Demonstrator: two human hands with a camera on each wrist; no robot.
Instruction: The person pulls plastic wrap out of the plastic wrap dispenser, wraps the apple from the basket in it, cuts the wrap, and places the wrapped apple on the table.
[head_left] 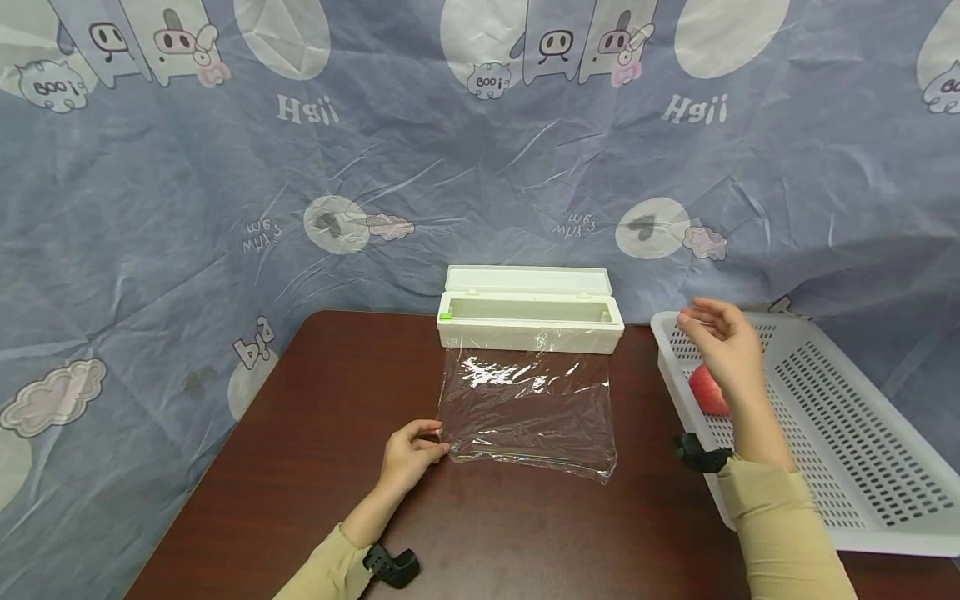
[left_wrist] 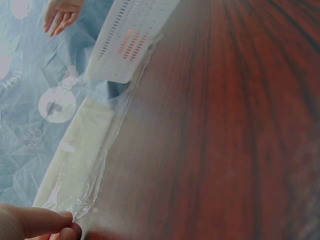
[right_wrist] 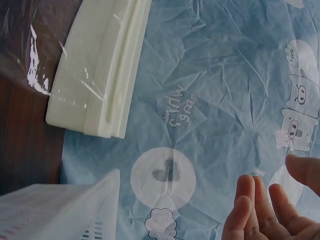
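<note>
A sheet of clear plastic wrap (head_left: 528,408) stretches from the white wrap box (head_left: 531,337) toward the front of the table. My left hand (head_left: 411,454) pinches its near left corner between thumb and fingers; the left wrist view shows the wrap edge (left_wrist: 112,132) running away from that pinch. Above the left side of the white basket (head_left: 847,417), my right hand (head_left: 727,346) is raised with loosely bent fingers and nothing in them. Below it in the basket lies a red apple-like fruit (head_left: 708,392), partly hidden by the right forearm.
The box lid (head_left: 528,279) stands raised at the back, against a blue-grey printed cloth (head_left: 480,183). A small green piece (head_left: 446,316) sits on the box's left end. Brown wooden table (head_left: 322,400) extends left of the wrap.
</note>
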